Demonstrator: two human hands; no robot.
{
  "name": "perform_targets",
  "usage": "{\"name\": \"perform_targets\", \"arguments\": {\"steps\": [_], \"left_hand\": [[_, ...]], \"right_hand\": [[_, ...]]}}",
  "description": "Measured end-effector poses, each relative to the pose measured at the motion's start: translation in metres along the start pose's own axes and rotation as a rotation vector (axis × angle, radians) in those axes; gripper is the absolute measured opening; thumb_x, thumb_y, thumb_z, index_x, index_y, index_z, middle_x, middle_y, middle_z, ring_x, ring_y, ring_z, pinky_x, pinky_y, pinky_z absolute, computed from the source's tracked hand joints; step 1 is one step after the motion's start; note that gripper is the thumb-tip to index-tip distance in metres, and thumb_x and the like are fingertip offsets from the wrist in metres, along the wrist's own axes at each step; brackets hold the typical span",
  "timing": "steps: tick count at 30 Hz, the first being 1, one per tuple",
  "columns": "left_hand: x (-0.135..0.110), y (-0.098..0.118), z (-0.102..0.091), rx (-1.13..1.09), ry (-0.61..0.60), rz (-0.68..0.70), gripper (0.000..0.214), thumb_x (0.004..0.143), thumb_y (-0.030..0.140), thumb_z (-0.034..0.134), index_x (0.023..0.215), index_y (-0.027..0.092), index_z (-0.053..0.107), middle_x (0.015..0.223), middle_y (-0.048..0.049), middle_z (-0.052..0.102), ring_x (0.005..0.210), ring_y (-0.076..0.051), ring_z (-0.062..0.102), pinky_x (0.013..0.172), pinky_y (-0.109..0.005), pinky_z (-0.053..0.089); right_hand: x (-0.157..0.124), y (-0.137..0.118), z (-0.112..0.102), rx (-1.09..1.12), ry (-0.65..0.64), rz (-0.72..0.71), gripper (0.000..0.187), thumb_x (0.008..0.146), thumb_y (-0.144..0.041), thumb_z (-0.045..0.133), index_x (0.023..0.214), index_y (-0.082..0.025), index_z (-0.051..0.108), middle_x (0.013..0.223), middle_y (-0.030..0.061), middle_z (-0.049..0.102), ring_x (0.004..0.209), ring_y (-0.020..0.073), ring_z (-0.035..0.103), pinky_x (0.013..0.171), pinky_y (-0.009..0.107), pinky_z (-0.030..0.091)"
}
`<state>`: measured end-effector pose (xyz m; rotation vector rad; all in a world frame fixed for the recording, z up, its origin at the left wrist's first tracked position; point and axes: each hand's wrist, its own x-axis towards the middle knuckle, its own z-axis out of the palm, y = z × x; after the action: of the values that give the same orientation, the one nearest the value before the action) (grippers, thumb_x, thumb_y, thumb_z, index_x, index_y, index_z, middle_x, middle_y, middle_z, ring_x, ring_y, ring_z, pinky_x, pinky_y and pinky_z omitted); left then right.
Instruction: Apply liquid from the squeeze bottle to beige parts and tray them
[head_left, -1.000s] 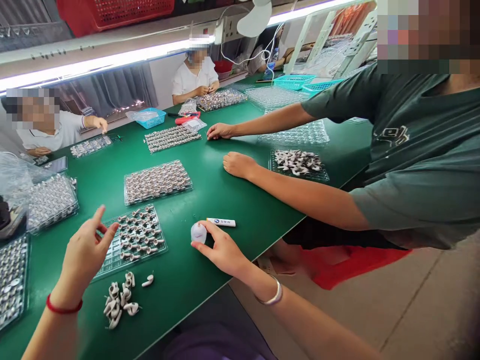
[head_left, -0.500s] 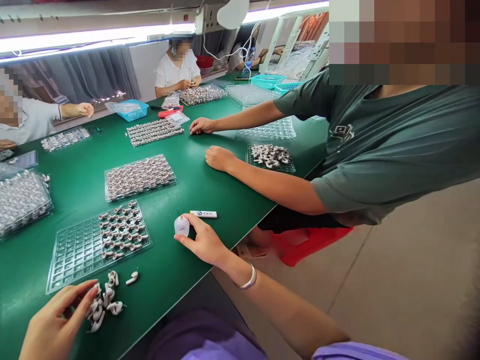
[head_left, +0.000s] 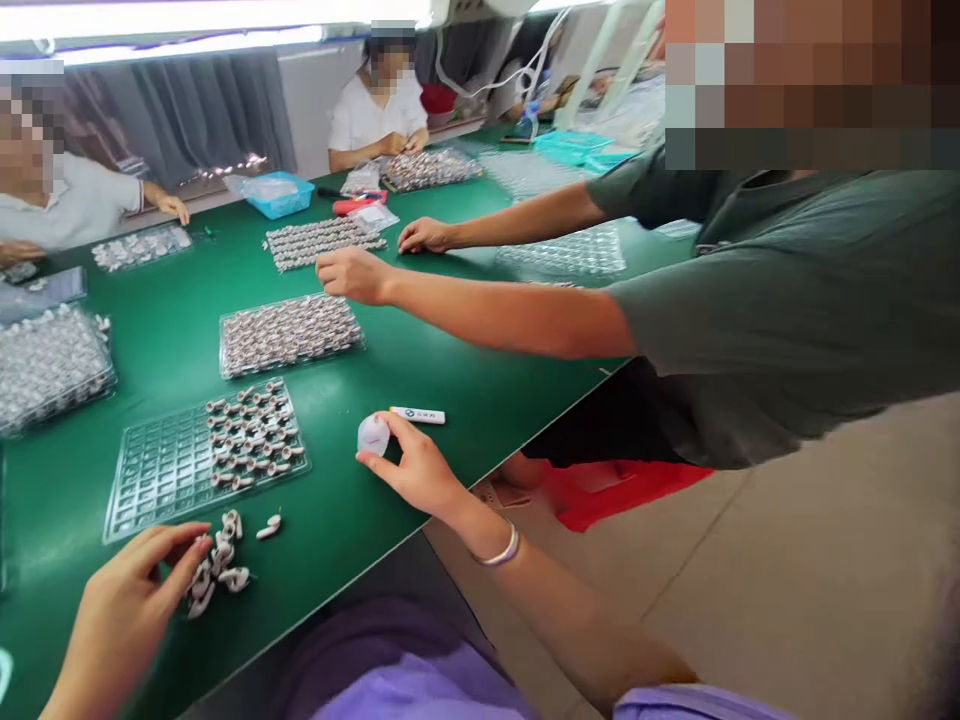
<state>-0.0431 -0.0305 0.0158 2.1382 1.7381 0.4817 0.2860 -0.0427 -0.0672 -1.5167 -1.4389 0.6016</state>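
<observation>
My right hand (head_left: pixel 412 465) pinches a small white rounded piece (head_left: pixel 373 435) that rests on the green table (head_left: pixel 420 350), beside a white lighter (head_left: pixel 418 415). My left hand (head_left: pixel 131 600) reaches with bent fingers into a loose pile of small white earbud-like parts (head_left: pixel 217 565); its fingertips touch the pile, and I cannot see whether one is gripped. Just behind the pile lies a clear tray (head_left: pixel 206 455), its right half filled with the same parts.
A person in a green shirt (head_left: pixel 787 300) leans over the table from the right, one fist (head_left: pixel 352 273) out above a full tray (head_left: pixel 289 333). More filled trays (head_left: pixel 49 365) lie around. Two people sit at the far side. The table edge runs diagonally past my right hand.
My left hand came down from the air onto the loose pile. The person in green lifted one arm and stretched it further across the table. My right hand stayed put.
</observation>
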Motion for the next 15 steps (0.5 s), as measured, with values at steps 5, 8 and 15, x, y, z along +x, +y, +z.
{"name": "perform_targets", "arguments": {"steps": [5, 8, 15], "left_hand": [[0.005, 0.013, 0.007, 0.033, -0.073, 0.087, 0.031, 0.083, 0.051, 0.056, 0.084, 0.028, 0.076, 0.083, -0.0025, 0.070, 0.077, -0.021, 0.062, 0.069, -0.031, 0.046], [0.008, 0.025, 0.021, 0.056, -0.098, 0.165, 0.030, 0.085, 0.048, 0.055, 0.085, 0.027, 0.076, 0.079, -0.0033, 0.066, 0.078, -0.021, 0.060, 0.070, -0.032, 0.045], [0.010, 0.053, 0.050, 0.241, -0.092, 0.312, 0.013, 0.082, 0.029, 0.067, 0.077, 0.019, 0.073, 0.073, -0.0066, 0.063, 0.073, -0.025, 0.058, 0.066, -0.036, 0.041]], "right_hand": [[-0.005, 0.005, -0.001, 0.001, -0.010, 0.051, 0.038, 0.081, -0.040, 0.066, 0.112, -0.020, 0.057, 0.116, 0.0118, 0.066, 0.110, 0.0303, 0.061, 0.098, 0.044, 0.045], [-0.006, 0.005, -0.002, -0.015, -0.014, 0.058, 0.037, 0.081, -0.041, 0.066, 0.110, -0.020, 0.058, 0.114, 0.0112, 0.067, 0.108, 0.0304, 0.062, 0.097, 0.044, 0.046], [-0.005, 0.003, -0.004, -0.009, -0.012, 0.052, 0.035, 0.079, -0.042, 0.066, 0.106, -0.021, 0.057, 0.110, 0.0097, 0.067, 0.104, 0.0291, 0.062, 0.095, 0.043, 0.046]]}}
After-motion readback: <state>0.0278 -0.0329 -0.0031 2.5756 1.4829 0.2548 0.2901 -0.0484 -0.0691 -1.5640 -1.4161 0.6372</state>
